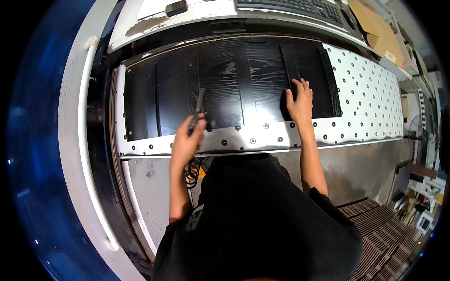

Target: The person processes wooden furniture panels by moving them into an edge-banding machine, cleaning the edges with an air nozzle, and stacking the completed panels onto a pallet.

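A black wood-grain panel [218, 70] with several strips running across it lies on a white bed [370, 93] dotted with dark round holes. My left hand [186, 138] is closed around the dark handle of a knife [200, 99]. Its thin blade points away from me, over the panel; whether it touches the surface I cannot tell. Further right, my right hand [301, 103] lies with fingers spread at one of the strips near the panel's right part, holding nothing.
Beyond the bed, a white shelf carries a keyboard [295, 9], a mouse [348, 18], a small dark block [176, 7] and brown cardboard [375, 33]. A white rail [86, 140] runs along the left. Coiled black cable [192, 173] hangs below the bed's front edge. Slatted matting [384, 239] covers the floor at right.
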